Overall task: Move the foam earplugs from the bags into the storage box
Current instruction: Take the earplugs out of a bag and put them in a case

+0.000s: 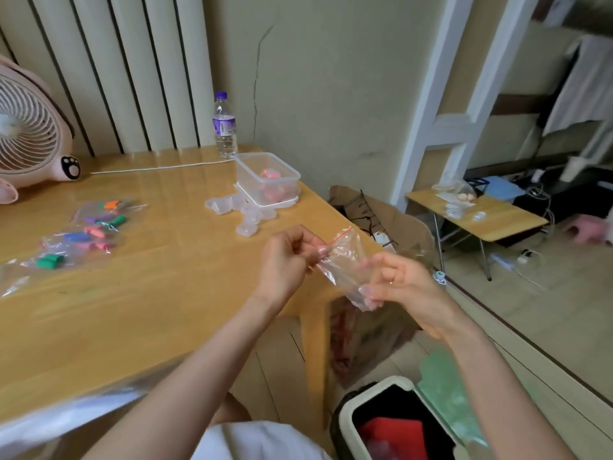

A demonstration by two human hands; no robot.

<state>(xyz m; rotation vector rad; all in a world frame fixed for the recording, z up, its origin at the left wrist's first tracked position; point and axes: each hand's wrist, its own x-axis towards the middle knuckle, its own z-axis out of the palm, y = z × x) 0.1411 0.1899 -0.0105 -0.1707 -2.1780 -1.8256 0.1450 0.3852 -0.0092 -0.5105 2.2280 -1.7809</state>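
Pink earplugs (270, 176) are contained in the storage box (248, 175). Nearer than it, a seemingly emptied bag (341, 257) is pinched by left hand (285, 260) and right hand (401, 283); leftward of it, filled bags (89, 234) are not yet emptied.

White top (265, 439), forearms bare, right hand (408, 290) w/ thin ring (391, 282) & longish nails.

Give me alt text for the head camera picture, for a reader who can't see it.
The left hand pinches the top of a small clear zip bag and the right hand grips its lower end, over the edge of the wooden table. Behind, a clear storage box holds pink earplugs; bags of coloured earplugs lie to the left.
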